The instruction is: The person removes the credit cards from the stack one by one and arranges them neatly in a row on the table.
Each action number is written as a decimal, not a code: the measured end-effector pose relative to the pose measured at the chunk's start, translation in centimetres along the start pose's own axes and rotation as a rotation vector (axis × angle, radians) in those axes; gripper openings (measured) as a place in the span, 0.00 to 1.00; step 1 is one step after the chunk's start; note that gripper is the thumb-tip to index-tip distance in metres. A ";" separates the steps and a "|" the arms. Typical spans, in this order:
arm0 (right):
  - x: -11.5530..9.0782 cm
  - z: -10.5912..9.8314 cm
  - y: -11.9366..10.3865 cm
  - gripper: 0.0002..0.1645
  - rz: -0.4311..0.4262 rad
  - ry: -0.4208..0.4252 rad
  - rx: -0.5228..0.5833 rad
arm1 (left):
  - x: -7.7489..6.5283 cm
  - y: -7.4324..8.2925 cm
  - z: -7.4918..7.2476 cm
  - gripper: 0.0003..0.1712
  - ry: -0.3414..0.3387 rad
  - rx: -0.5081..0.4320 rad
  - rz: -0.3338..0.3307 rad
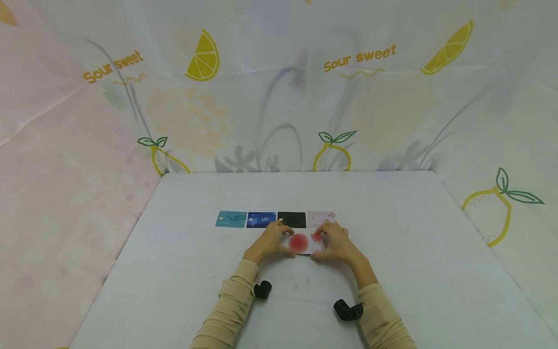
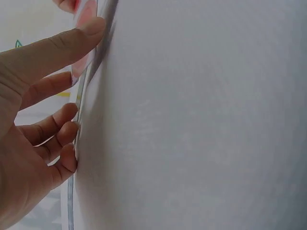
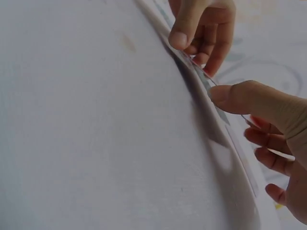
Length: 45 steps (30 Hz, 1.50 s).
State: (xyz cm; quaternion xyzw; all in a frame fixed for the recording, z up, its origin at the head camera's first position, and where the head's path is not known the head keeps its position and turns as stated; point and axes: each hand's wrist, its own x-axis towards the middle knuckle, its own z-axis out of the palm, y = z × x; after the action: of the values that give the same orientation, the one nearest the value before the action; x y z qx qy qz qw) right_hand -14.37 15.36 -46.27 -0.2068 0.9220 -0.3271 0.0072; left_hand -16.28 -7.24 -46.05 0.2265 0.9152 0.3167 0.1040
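Observation:
A white card with red circles (image 1: 298,244) lies between both hands, its near edge casting a shadow on the table in the right wrist view. My left hand (image 1: 273,240) pinches its left end between thumb and fingers. At the opposite end, my right hand (image 1: 337,243) pinches it likewise, thumb (image 3: 225,94) along the near edge. Just beyond is a row of cards: a teal VIP card (image 1: 231,219), a blue VIP card (image 1: 260,219), a black card (image 1: 295,220) and a pale pink card (image 1: 316,217). Fingertips overlap the lower edges of some of these in the head view.
The cards rest on a white-covered table (image 1: 174,271). Behind and beside it hang pale curtains (image 1: 261,97) with lemon prints. Black cameras (image 1: 263,290) sit on both wrists, over beige sleeves (image 1: 233,300).

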 end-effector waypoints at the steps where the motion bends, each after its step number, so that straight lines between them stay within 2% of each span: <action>1: -0.1 -0.1 0.2 0.29 -0.015 0.011 0.005 | 0.0 0.0 0.0 0.31 0.002 -0.012 0.009; 4: -0.4 -0.5 0.9 0.29 -0.036 0.039 0.022 | 0.3 0.2 0.1 0.32 0.018 -0.023 0.061; 8: -0.5 -1.3 1.7 0.31 -0.050 0.066 0.058 | 0.9 0.5 0.4 0.32 0.053 0.022 0.140; 19: -0.7 -4.5 4.4 0.33 -0.022 0.100 0.055 | 4.6 3.3 1.3 0.32 0.132 0.128 0.231; 29: -0.8 -7.5 6.3 0.34 0.009 0.103 0.058 | 7.6 5.4 1.9 0.31 0.135 0.139 0.228; 35: -0.7 -9.2 7.9 0.35 0.038 0.091 0.039 | 9.9 6.9 2.6 0.31 0.127 0.197 0.217; 39: -0.6 -9.8 8.8 0.35 0.071 0.076 0.048 | 11.0 7.5 3.2 0.30 0.123 0.214 0.186; 45: -0.7 -9.9 9.9 0.36 0.110 0.064 0.040 | 11.9 7.9 4.2 0.31 0.093 0.226 0.139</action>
State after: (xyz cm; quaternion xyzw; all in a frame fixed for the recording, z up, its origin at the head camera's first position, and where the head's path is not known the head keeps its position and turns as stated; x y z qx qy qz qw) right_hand -18.94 28.50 -44.60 -0.1453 0.9250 -0.3510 -0.0001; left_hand -22.59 6.22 -44.89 0.2844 0.9311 0.2280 0.0129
